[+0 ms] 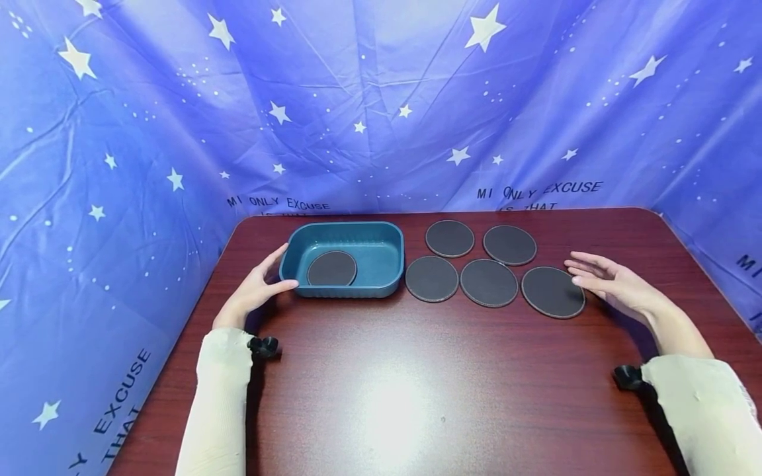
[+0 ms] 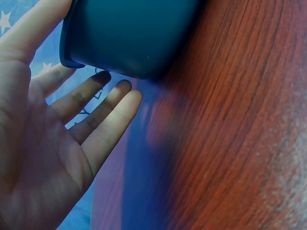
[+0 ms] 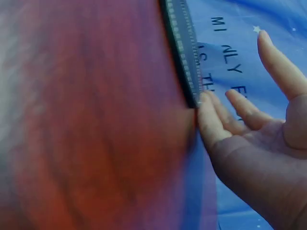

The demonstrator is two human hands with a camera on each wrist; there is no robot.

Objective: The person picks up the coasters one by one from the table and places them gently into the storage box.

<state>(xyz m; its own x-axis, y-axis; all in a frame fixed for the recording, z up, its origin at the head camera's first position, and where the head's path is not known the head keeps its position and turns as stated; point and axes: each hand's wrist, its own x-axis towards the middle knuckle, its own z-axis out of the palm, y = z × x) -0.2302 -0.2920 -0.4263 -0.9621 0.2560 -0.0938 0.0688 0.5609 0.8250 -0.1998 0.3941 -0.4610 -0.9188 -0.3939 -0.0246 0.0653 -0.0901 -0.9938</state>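
Note:
In the head view, a teal rectangular basin stands at the table's back left, with one round dark coaster lying inside. My left hand holds the basin's left end, thumb near the front corner and forefinger along the side; the left wrist view shows the other fingers extended below the rim. Several stitched-edge coasters lie flat right of the basin. By the rightmost coaster is my right hand, fingers extended around its right edge. In the right wrist view its thumb stands away and its fingertips are close to the coaster's edge; contact is unclear.
Two coasters, a left one and a right one, form the back row. Ahead of them lie a left coaster and a middle coaster. A blue star-patterned curtain surrounds the reddish-brown table.

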